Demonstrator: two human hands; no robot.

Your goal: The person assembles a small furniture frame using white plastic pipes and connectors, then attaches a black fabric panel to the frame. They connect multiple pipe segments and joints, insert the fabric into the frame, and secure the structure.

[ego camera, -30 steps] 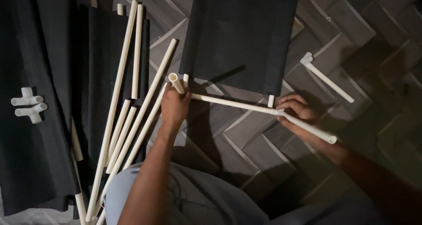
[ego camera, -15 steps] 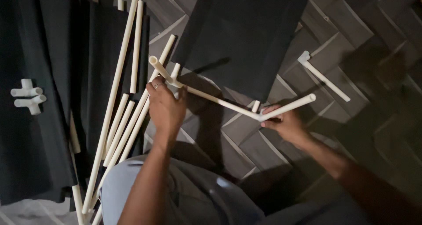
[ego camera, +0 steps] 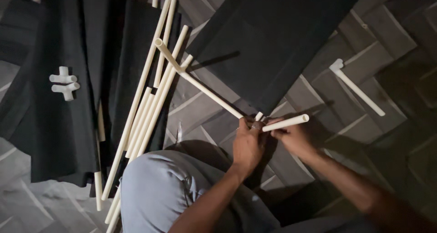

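White plastic tubing meets at a small connector (ego camera: 258,116) held between a person's two hands above a herringbone-tiled floor (ego camera: 205,105), seen from a head-worn camera. The left hand (ego camera: 248,144) is clenched around the joint, gripping the near end of a long tube (ego camera: 205,91) that runs up and to the left to an elbow piece (ego camera: 169,55), its far end hanging over the loose pile. The right hand (ego camera: 293,135) grasps a short tube (ego camera: 286,123) by its inner end, the free end pointing right. A second ago the left hand was well out along the long tube, near its far end, with the right hand alone at the connector; half a second ago the short piece was already angled upward. Now both hands have closed in on the same fitting, so the work appears to have narrowed to seating or adjusting that one joint rather than steadying the whole length. Beside the person's grey-trousered knee (ego camera: 159,187) lies a bundle of spare white tubes (ego camera: 150,105), partly on strips of black fabric (ego camera: 68,124). A larger black fabric panel (ego camera: 264,42) is spread beyond the hands. Two white multi-way connectors (ego camera: 63,83) rest on the cloth at left, and another tube with a fitting on one end (ego camera: 357,87) lies apart on the tiles at right.
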